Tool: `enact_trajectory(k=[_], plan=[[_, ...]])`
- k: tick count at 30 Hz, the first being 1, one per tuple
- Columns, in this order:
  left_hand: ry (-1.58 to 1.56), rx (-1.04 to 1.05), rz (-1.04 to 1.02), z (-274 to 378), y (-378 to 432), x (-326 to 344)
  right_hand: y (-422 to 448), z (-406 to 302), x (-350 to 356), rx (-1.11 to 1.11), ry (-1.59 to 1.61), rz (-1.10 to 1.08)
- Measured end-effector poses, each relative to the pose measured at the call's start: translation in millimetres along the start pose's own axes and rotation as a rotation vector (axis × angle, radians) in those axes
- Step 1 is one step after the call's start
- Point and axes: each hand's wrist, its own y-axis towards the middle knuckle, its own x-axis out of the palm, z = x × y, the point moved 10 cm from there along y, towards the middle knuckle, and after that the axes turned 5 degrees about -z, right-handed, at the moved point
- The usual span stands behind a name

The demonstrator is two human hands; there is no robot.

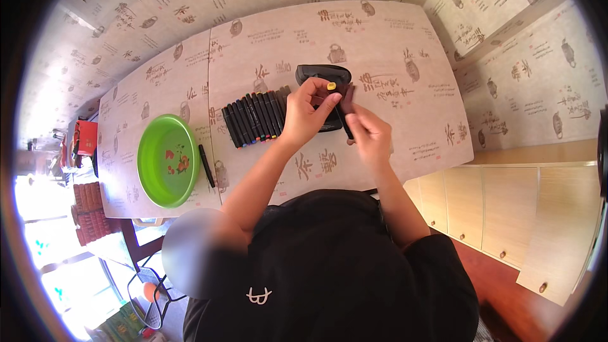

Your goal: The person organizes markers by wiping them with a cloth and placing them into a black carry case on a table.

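My left hand (306, 116) pinches a black marker (345, 125) near its upper end, which has a yellow tip. Lower down, the fingers of my right hand (372, 133) close around the marker and a soft brown piece, perhaps cloth (349, 99). The marker is tilted, its lower end towards my body. Just beyond my hands lies a dark zippered case (323, 72), and part of it is hidden behind them. To the left of my left hand, several black markers (254, 116) with coloured ends lie side by side in a row.
A green plastic basin (146, 171) stands on the patterned table covering (304, 47), with a single black marker (206, 166) beside it. Patterned walls border the table's far and right sides. A pale wooden cabinet (510, 213) is at the right, a wire-mesh chair (154, 301) at lower left.
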Motion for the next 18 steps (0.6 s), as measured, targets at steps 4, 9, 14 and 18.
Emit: enact_trajectory(k=[4,9,14,18], plan=[[-0.264,-0.1,0.003,17,2,3,1,-30,15,-0.155,-0.269,0.068],[-0.334,-0.133,-0.066,27,1,5,-9,-2,33,0.115,0.055,-0.123],[-0.194,-0.097,-0.07,27,1,1,-6,-28,34,0.041,-0.043,-0.095],[-0.297,-0.257,-0.289,4,4,13,-3,-17,36,0.032,-0.012,-0.153]])
